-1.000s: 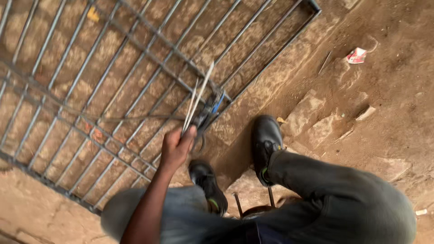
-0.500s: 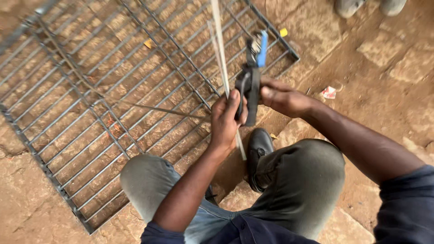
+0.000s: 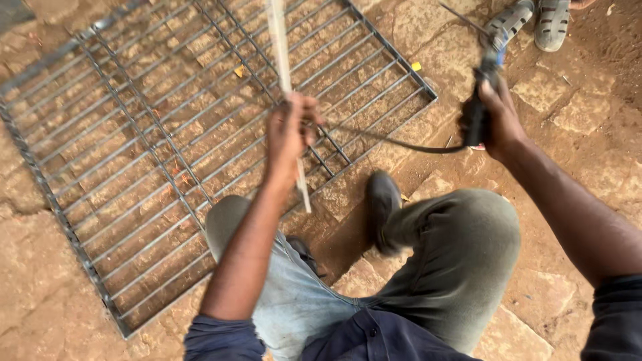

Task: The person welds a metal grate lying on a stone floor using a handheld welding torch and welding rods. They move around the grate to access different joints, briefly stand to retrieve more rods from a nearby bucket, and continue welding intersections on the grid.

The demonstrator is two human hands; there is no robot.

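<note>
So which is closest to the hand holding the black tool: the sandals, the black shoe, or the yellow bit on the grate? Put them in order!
From the right hand, in the head view:
1. Grey sandals, just above it at the top edge.
2. Small yellow bit, to its left by the metal grate's corner.
3. Black shoe, lower left, beside the knee.
The last two are fairly close.

Open ground lies between the hands, crossed by a black cable [image 3: 394, 142]; the metal grille [image 3: 134, 134] covers the left.
</note>
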